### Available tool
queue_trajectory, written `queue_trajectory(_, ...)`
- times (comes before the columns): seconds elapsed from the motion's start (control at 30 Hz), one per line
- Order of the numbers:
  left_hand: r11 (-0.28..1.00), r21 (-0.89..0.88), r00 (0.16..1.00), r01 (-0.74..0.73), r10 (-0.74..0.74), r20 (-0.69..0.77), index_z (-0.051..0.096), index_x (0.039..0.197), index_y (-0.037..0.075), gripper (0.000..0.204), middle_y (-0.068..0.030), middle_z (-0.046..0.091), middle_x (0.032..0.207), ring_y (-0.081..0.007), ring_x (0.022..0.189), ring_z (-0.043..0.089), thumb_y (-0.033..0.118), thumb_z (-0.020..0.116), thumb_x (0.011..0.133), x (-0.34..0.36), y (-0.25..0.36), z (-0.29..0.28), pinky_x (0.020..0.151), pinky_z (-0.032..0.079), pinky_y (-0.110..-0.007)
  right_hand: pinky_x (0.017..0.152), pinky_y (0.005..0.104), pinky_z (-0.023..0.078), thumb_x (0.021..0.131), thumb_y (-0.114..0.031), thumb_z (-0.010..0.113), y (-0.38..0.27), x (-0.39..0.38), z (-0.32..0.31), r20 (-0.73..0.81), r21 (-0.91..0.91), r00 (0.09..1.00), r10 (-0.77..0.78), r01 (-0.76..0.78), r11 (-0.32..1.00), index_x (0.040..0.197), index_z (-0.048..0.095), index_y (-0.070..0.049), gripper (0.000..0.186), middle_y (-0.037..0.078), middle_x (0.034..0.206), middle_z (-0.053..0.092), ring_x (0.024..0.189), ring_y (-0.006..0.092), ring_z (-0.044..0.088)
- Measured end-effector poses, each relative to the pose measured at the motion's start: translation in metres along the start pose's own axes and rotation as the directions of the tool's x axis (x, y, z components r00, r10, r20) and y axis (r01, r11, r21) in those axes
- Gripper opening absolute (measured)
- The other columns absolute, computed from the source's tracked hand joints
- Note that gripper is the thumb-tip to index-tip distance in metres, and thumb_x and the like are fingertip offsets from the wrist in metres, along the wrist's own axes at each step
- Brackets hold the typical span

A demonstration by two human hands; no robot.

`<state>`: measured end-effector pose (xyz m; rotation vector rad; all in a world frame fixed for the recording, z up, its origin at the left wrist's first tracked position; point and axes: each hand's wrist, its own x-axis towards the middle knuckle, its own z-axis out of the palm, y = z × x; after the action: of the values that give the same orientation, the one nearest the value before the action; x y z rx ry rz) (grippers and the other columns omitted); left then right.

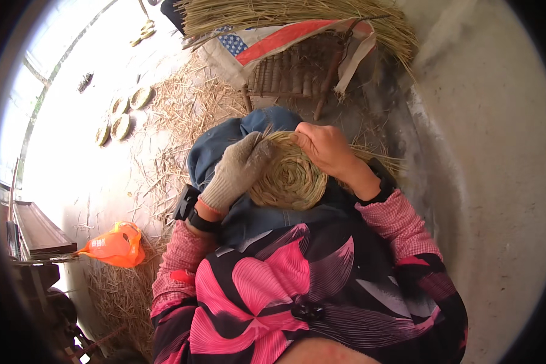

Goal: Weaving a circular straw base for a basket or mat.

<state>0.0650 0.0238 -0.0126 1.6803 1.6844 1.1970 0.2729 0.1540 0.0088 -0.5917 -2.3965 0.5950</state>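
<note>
On my lap lies a round coiled straw basket (pixel 292 179), its spiral base facing up. My left hand (pixel 241 165), in a knitted work glove, is closed on the basket's far left rim, with thin straw ends poking out past its fingers. Bare, my right hand (pixel 329 148) pinches the straw at the far right rim. Loose straw strands (pixel 379 159) stick out to the right from beneath my right wrist. The fingertips of both hands are partly hidden.
A bundle of long straw (pixel 297 13) rests on a striped cloth (pixel 279 41) over a low bamboo chair (pixel 291 70) ahead. Several small woven baskets (pixel 121 126) lie at the left on straw-strewn floor. An orange plastic bag (pixel 120 246) sits left. A bare wall (pixel 491 133) rises at the right.
</note>
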Motion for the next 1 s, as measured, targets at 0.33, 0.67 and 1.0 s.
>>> queue_trajectory(0.33, 0.988, -0.13, 0.941, 0.079, -0.117, -0.318, 0.064, 0.126, 0.007, 0.036, -0.0132, 0.072, 0.108, -0.0248, 0.102, 0.068, 0.036, 0.053, 0.109, 0.083, -0.033, 0.012, 0.089, 0.053, -0.037, 0.062, 0.0509, 0.047, 0.106, -0.041, 0.054, 0.087, 0.069, 0.029, -0.111, -0.046, 0.979, 0.174, -0.18, 0.983, 0.088, 0.061, -0.001, 0.044, 0.025, 0.077, 0.062, 0.073, 0.0487, 0.061)
queue_trajectory(0.67, 0.895, 0.125, 0.863, 0.428, -0.363, -0.352, 0.058, 0.134, 0.02, 0.031, -0.0171, 0.069, 0.124, -0.0423, 0.115, 0.065, 0.034, 0.052, 0.106, 0.08, -0.004, 0.038, 0.094, 0.051, -0.052, 0.069, 0.0579, 0.051, 0.106, -0.039, 0.05, 0.097, 0.048, 0.056, -0.202, -0.058, 0.916, 0.346, -0.364, 0.93, 0.091, 0.065, -0.006, 0.039, 0.024, 0.082, 0.068, 0.081, 0.0488, 0.065)
queue_trajectory(1.0, 0.911, -0.39, 0.922, 0.136, -0.261, -0.287, 0.067, 0.118, 0.005, 0.043, -0.0096, 0.072, 0.113, -0.019, 0.1, 0.067, 0.041, 0.044, 0.111, 0.041, -0.01, -0.025, 0.087, 0.053, -0.036, 0.063, 0.0542, 0.049, 0.105, -0.034, 0.056, 0.067, 0.043, 0.023, -0.168, 0.042, 0.967, 0.192, -0.187, 0.981, 0.09, 0.061, -0.004, 0.034, 0.026, 0.077, 0.064, 0.076, 0.0487, 0.064)
